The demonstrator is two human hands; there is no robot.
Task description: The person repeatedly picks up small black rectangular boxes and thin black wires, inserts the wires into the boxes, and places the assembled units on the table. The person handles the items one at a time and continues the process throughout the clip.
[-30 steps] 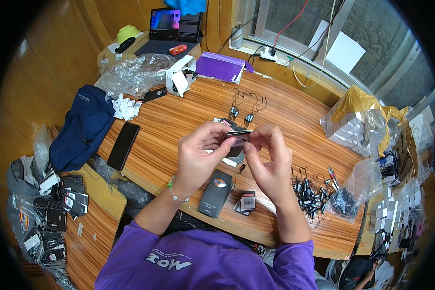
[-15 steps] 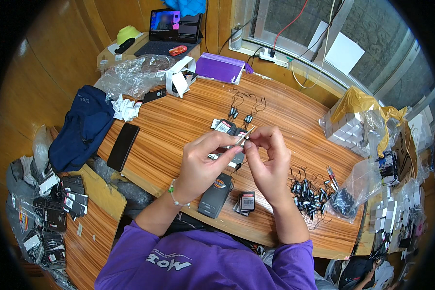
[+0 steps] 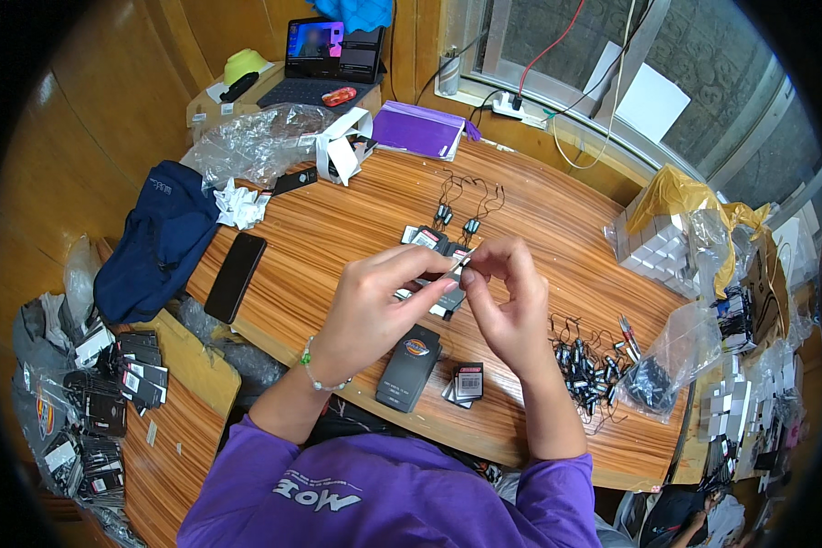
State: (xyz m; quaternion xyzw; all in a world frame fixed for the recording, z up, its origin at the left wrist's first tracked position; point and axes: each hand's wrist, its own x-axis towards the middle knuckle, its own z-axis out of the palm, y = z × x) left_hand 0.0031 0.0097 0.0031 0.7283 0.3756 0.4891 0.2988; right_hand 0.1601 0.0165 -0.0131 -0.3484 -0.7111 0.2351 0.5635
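My left hand (image 3: pixel 384 288) is closed in a pinch on a thin pale card (image 3: pixel 458 262), seen almost edge-on over the middle of the table. Against its far end, my right hand (image 3: pixel 507 292) has thumb and fingertips pressed together; what they grip is too small to make out. Partly hidden below and beyond the hands lie dark hang tags (image 3: pixel 426 237) with white labels and black cords (image 3: pixel 470 222). Nearer me rest a large dark grey tag stack (image 3: pixel 409 370) with an oval emblem and a small stack of barcode tags (image 3: pixel 466 382).
Right of my hands is a heap of black cords with small toggles (image 3: pixel 586 370), beside a clear bag (image 3: pixel 658 384). White boxes (image 3: pixel 653 239) stand at the far right. A phone (image 3: pixel 236 277) and navy cloth bag (image 3: pixel 155 242) lie left; a laptop (image 3: pixel 329 59) stands at the back.
The card's pale edge sticks up less beyond my fingertips than before. A dark bit that hung below my hands no longer shows there. Both hands stay in nearly the same place.
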